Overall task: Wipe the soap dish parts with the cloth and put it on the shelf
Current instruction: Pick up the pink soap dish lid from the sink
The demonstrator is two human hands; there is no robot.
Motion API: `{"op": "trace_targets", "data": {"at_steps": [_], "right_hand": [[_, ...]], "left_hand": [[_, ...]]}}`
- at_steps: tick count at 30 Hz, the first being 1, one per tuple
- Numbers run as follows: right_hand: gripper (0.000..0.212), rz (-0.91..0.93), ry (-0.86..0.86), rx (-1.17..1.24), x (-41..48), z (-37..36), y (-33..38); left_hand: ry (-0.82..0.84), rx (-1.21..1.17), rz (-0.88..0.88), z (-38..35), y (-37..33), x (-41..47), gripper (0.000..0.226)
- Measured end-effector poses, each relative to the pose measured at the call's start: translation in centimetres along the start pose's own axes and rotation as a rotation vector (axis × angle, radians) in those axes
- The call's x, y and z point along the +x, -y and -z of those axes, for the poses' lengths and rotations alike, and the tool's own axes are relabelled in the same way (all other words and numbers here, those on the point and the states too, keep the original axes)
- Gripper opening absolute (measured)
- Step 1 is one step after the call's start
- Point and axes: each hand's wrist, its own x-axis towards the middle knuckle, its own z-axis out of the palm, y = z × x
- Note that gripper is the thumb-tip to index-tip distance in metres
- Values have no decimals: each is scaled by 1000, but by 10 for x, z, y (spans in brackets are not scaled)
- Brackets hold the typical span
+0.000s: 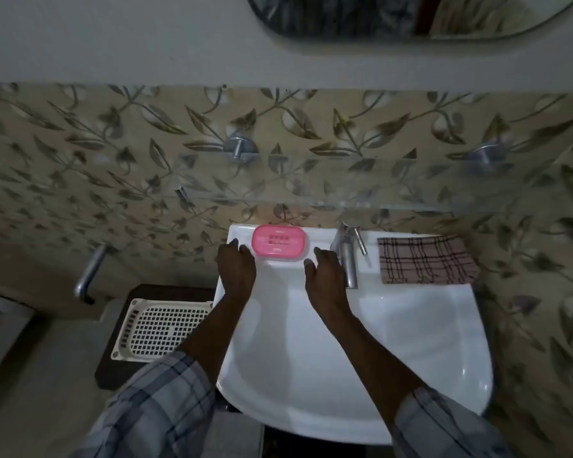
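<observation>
Because the dish (279, 242) lies in one piece on the back ledge of the sink (311, 358), with its parts not separated as far as I can see, I judge that the task is only at its beginning. The left hand (235, 266) is just beside the left end of the dish and the right hand (325, 272) is near its right end. Both have loose, nearly straight fingers and hold nothing. Whether a fingertip of the left hand already touches the pink edge I cannot tell. It looks like a reach with both hands to lift the dish or to take it apart, but this is only my reading. To the right, past the tap (348, 252), the cloth (425, 259) lies folded flat on the same ledge, well apart from both hands, so no wiping seems to be under way. Above the sink, the glass shelf (411, 190) carries nothing that I can make out. What is left, then, is nearly everything: to separate the parts, to take the cloth, to wipe each part, and to set the dish on the shelf.
</observation>
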Motion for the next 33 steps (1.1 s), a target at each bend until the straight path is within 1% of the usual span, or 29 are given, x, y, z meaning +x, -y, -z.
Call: {"op": "trace_targets", "data": {"at_steps": [2,4,7,10,13,17,21,24,29,32,33], "right_hand": [[41,-156,70,42,27,-11,3],[37,-227,111,69,51,-20,3],[29,-255,120,21,64,-32,0],[27,-247,79,-33,65,-36,-1],[27,-244,50,-54,65,-35,1],[29,-248,74,-46,66,-33,3],[33,-281,64,57,67,-31,5],[31,-301,54,131,70,-31,6],[31,-398,36,225,74,-30,5],[18,-443,27,199,79,-30,6],[17,-454,31,187,80,-29,7]], "left_hand": [[84,12,-15,-3,-4,18,27],[148,7,-54,-7,-7,33,30],[161,32,-120,-17,-3,35,29],[111,49,-126,-16,-4,37,26],[128,38,-145,-13,-10,39,28],[169,-63,-93,-7,-15,40,27],[204,-115,-33,-7,-15,45,27],[233,-168,10,-7,-15,48,27],[271,-175,60,-6,-14,53,19],[257,-183,67,-7,-15,57,19],[255,-195,71,-7,-15,58,17]]}}
